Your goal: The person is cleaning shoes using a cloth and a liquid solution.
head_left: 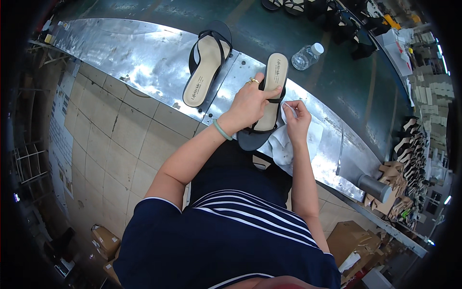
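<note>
Left hand (250,103) lies on a beige-lined black sandal (270,94), fingers clamped over its strap, pinning it to the metal bench (144,62) edge at centre frame. Right hand (296,118), just at 4 o'clock of the sandal, fingers pinched on a white cloth (284,144) touching the sandal's side. Second sandal (207,62) lies at 10 o'clock, apart. Plastic bottle (307,56) at 1 o'clock.

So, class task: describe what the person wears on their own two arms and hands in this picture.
The left hand carries a gold-coloured ring on one finger, and a pale green round bangle circles that wrist. The right hand shows no jewellery. Both forearms are bare; short navy sleeves with a thin white edge end at the upper arms.
</note>
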`<action>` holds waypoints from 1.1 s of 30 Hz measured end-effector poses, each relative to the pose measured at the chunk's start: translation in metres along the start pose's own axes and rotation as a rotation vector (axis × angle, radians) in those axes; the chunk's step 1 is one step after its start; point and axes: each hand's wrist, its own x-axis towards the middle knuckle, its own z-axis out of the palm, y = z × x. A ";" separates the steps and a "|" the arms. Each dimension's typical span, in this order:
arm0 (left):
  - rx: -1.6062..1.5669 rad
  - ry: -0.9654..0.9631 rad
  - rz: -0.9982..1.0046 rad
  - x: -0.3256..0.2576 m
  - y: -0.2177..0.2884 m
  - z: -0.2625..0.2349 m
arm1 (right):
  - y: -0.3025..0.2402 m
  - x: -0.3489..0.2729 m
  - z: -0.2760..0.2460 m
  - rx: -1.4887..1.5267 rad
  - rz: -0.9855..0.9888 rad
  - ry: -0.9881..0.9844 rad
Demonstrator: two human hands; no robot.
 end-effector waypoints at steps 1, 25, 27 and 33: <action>0.003 -0.009 -0.005 0.000 0.001 -0.001 | 0.002 -0.001 0.001 0.001 0.000 -0.003; -0.005 0.007 0.003 0.001 -0.004 0.002 | 0.004 -0.006 -0.002 -0.142 -0.084 0.011; 0.001 0.000 -0.002 0.001 -0.002 0.000 | 0.000 -0.010 -0.003 -0.277 -0.127 -0.022; 0.003 0.002 0.006 0.001 -0.003 0.001 | -0.007 -0.015 0.005 -0.304 -0.190 0.080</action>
